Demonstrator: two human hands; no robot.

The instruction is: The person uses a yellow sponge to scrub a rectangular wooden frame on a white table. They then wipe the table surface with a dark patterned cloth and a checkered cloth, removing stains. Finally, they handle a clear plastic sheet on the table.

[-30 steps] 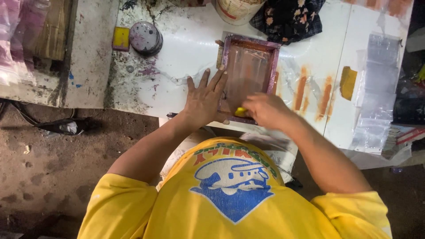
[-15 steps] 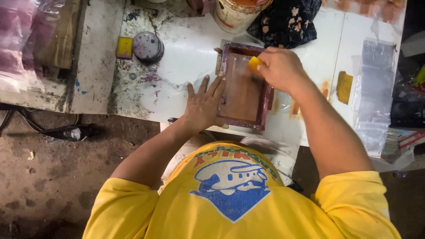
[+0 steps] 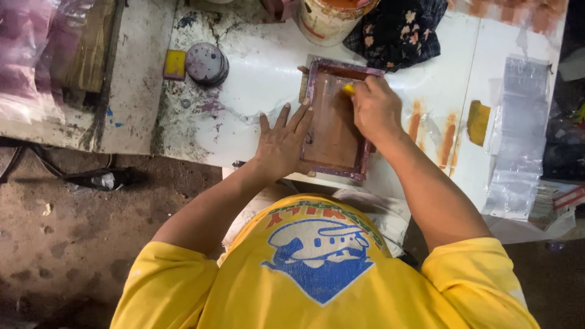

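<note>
Step in hand, by judgement: a squeegee stroke across a small screen-printing frame (image 3: 336, 119), with the tool at the far end of the mesh. The next move calls for even downward pressure and a straight pull toward the near edge while the frame is kept from sliding.

Nearest, the left hand (image 3: 281, 143) lies flat with fingers spread wide, palm on the white surface (image 3: 256, 85) and fingertips pressing the frame's left rail; it grips nothing.

Farther, the right hand (image 3: 376, 109) is closed around a small yellow squeegee (image 3: 348, 89), held against the mesh near the frame's far rail.

Beyond, an orange paint bucket (image 3: 329, 18) and a dark floral cloth (image 3: 399, 27) sit at the far edge. A round purple-stained tin (image 3: 207, 63) stands far left.
</note>
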